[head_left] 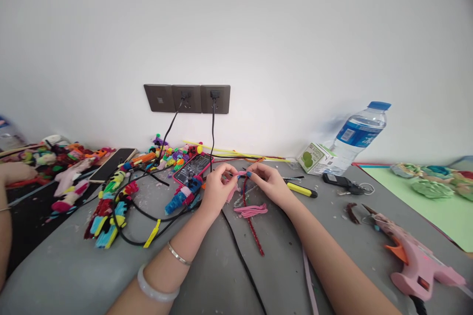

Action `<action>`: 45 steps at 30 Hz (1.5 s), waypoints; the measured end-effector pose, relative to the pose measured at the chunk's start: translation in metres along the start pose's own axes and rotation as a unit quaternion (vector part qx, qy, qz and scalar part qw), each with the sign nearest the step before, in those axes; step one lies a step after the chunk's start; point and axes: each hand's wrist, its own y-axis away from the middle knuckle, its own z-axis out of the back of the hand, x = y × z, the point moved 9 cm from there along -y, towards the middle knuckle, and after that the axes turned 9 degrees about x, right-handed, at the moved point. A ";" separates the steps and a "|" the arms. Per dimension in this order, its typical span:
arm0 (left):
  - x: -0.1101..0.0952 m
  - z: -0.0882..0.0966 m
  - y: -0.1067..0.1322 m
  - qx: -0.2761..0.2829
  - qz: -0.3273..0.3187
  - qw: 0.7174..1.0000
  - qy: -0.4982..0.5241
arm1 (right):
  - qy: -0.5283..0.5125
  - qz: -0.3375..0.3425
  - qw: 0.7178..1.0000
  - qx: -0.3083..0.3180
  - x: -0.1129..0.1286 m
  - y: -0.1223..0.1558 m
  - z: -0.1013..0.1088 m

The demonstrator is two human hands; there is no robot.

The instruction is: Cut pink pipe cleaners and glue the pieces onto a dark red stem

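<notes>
My left hand [216, 188] and my right hand [269, 183] meet above the grey table [74, 270]. Both pinch a small pink and blue pipe-cleaner piece [244, 174] between their fingertips. A dark red pipe cleaner [253, 229] hangs from it and trails onto the table. A bundle of short pink pipe-cleaner pieces [251, 210] lies just below my hands. On my left wrist sit a thin bangle and a pale bracelet.
Finished colourful pipe-cleaner figures [111, 206] lie at left beside two phones [192, 167]. Black cables [212, 133] run from wall sockets. A pink glue gun [417, 263], yellow cutter [302, 190], car key [340, 182], water bottle [360, 138] and small carton [314, 157] stand right. Another person's arm [7, 192] shows far left.
</notes>
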 end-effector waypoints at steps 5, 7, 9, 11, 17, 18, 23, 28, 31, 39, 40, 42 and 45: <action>0.001 0.001 0.001 -0.004 0.007 1.000 -0.002 | -0.001 0.001 1.000 -0.004 0.002 0.001 0.001; 0.001 0.001 0.001 -0.002 0.007 1.000 0.001 | 0.001 0.002 1.000 -0.005 0.003 0.001 0.001; 0.001 0.000 0.000 0.001 0.005 1.000 0.004 | 0.002 0.000 1.000 -0.007 0.003 0.001 0.001; 0.001 -0.001 0.000 0.004 0.002 1.000 0.006 | 0.001 -0.002 1.000 -0.012 0.002 0.001 0.002; 0.000 -0.003 -0.001 0.009 0.007 1.000 0.012 | -0.003 -0.010 1.000 -0.020 -0.001 0.001 0.004; 0.000 -0.003 -0.001 0.010 0.007 1.000 0.012 | -0.003 -0.010 1.000 -0.021 -0.002 0.001 0.004; 0.000 -0.003 -0.002 0.009 0.004 1.000 0.009 | -0.001 -0.009 1.000 -0.021 -0.003 0.000 0.004; 0.002 0.001 -0.002 -0.011 -0.004 1.000 0.006 | -0.004 -0.007 1.000 -0.014 -0.003 0.000 0.003; 0.003 0.003 -0.002 -0.017 -0.008 1.000 0.003 | -0.006 -0.008 1.000 -0.006 -0.003 0.000 0.001; -0.003 -0.002 -0.001 0.001 -0.022 1.000 -0.011 | -0.029 -0.011 1.000 0.005 -0.004 0.000 0.000; -0.003 -0.002 -0.001 0.001 -0.023 1.000 -0.011 | -0.038 -0.009 0.999 0.007 -0.003 0.000 0.000; -0.002 -0.002 -0.001 0.001 -0.024 1.000 -0.009 | -0.052 -0.005 0.999 0.012 -0.003 0.000 0.000; -0.003 -0.001 -0.001 -0.001 -0.025 1.000 0.000 | -0.056 -0.007 0.998 0.021 -0.002 0.000 -0.002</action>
